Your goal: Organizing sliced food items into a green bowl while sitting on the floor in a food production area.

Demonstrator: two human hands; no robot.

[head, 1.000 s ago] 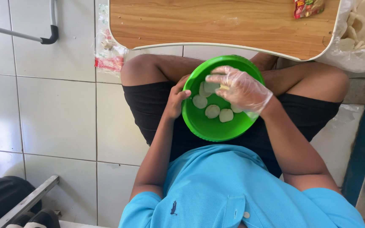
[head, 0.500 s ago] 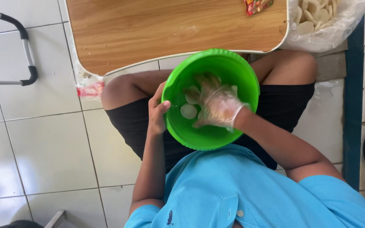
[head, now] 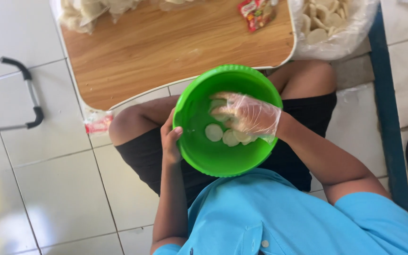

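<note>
A round green plastic bowl (head: 213, 158) rests on my lap, with several pale round discs (head: 214, 132) lying in its bottom. My left hand (head: 170, 140) grips the bowl's left rim, thumb over the edge. Covered by a clear plastic glove, my right hand (head: 246, 114) reaches down inside the bowl and rests on the discs, fingers curled over some of them. I cannot tell whether it holds any.
A low wooden table (head: 166, 47) stands just beyond my knees. A clear bag of pale discs (head: 327, 23) sits at its right end, another bag (head: 83, 12) at its left, and a small red packet (head: 258, 12) lies on top. White floor tiles surround me; a metal frame (head: 29, 94) is left.
The view has shifted, so the table and bowl sit lower and further right. My gloved right hand has gone deeper into the bowl onto the discs. The left hand keeps its grip on the rim.
</note>
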